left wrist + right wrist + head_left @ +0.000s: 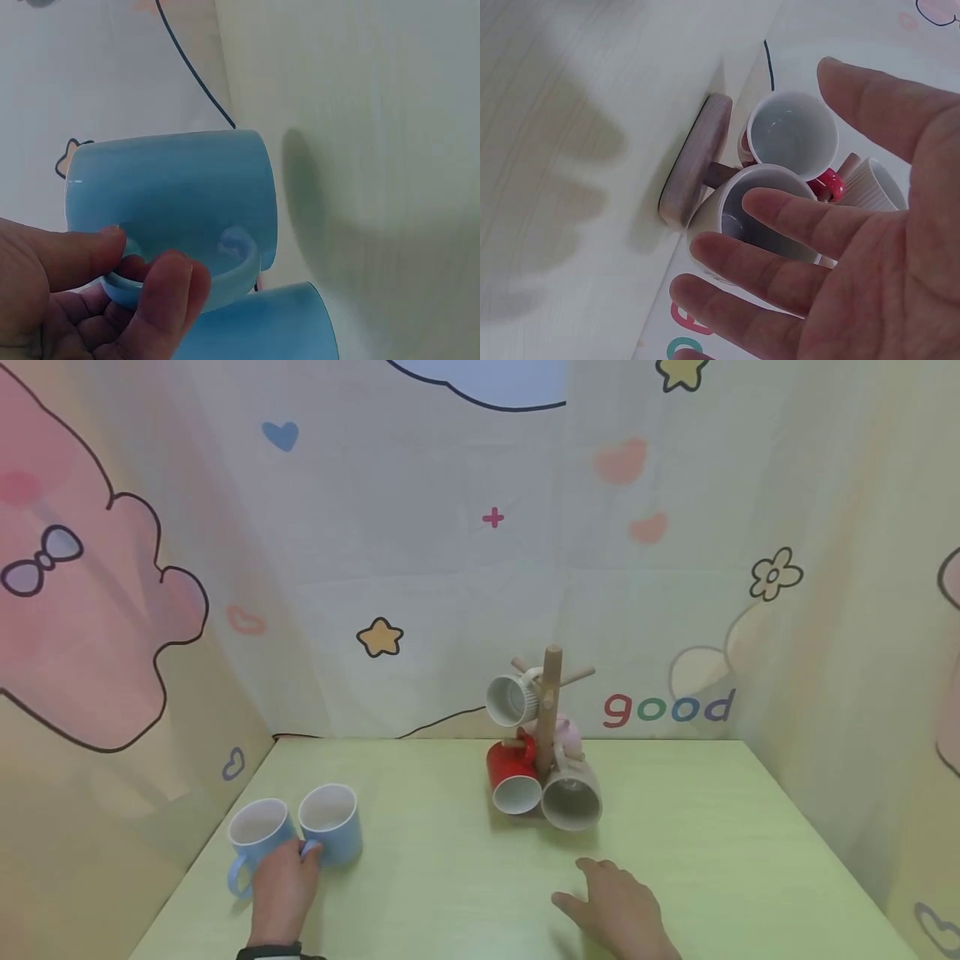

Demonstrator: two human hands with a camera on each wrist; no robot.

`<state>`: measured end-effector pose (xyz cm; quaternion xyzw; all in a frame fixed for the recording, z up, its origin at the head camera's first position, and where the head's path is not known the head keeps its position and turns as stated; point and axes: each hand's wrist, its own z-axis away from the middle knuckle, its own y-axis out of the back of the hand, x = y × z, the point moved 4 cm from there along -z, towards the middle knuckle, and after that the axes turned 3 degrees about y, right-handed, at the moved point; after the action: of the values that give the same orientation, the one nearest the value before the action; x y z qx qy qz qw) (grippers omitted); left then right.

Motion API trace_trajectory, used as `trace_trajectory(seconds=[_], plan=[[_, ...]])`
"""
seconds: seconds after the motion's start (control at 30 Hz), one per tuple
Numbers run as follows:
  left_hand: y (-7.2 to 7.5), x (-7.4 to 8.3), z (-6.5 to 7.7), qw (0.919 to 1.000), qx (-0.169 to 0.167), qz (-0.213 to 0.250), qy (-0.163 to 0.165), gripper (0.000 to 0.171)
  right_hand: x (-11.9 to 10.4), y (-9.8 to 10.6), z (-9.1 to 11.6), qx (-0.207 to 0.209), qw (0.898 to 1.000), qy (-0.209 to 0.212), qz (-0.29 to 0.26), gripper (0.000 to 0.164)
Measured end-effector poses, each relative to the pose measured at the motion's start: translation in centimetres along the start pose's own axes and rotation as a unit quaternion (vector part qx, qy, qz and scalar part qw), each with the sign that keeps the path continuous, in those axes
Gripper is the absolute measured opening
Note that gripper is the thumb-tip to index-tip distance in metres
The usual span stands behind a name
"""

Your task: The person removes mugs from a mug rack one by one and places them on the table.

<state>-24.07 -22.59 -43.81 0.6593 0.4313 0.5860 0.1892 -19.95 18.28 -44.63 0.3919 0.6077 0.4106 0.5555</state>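
Observation:
On the left side of the table, my left hand (283,885) pinches the handle of a light blue mug (341,835) between thumb and fingers. That mug is upright, white inside, with a shadow beside its base in the left wrist view. A second light blue mug (258,839) stands just left of it, its handle (238,877) facing the front left; my hand partly covers it. My right hand (618,906) hovers over the table, fingers spread and holding nothing. Beyond it is a wooden mug tree (550,710), with a greyish-beige mug (577,793) nearest to that hand.
On the mug tree also hang a white ribbed mug (513,700) high on the left, a red mug (512,772) low on the left, and a pink mug (570,735), mostly hidden behind the post. Patterned cloth (420,527) walls surround the pale green table (697,827).

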Motion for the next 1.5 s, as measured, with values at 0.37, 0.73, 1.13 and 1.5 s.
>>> trace_trajectory(seconds=[0.37,0.73,1.13,1.5], plan=[[-0.1,-1.5,0.0,0.9997,-0.013,-0.01,0.018,0.03,-0.2,-0.1,-0.2,-0.025,1.0,-0.008,-0.005,0.061],[-0.7,-2.7,-0.3,0.9985,-0.043,-0.012,0.033,0.026,-0.2,0.2,-0.2,-0.013,1.0,-0.006,-0.004,0.06],[-0.4,-3.0,-0.5,0.9972,-0.057,-0.031,0.038,0.026,-0.2,-0.1,0.0,0.002,1.0,0.001,-0.006,0.058],[-0.5,-3.1,-0.7,0.998,-0.047,-0.032,0.028,0.025,-0.2,0.0,-0.2,0.002,1.0,0.004,-0.004,0.058]])
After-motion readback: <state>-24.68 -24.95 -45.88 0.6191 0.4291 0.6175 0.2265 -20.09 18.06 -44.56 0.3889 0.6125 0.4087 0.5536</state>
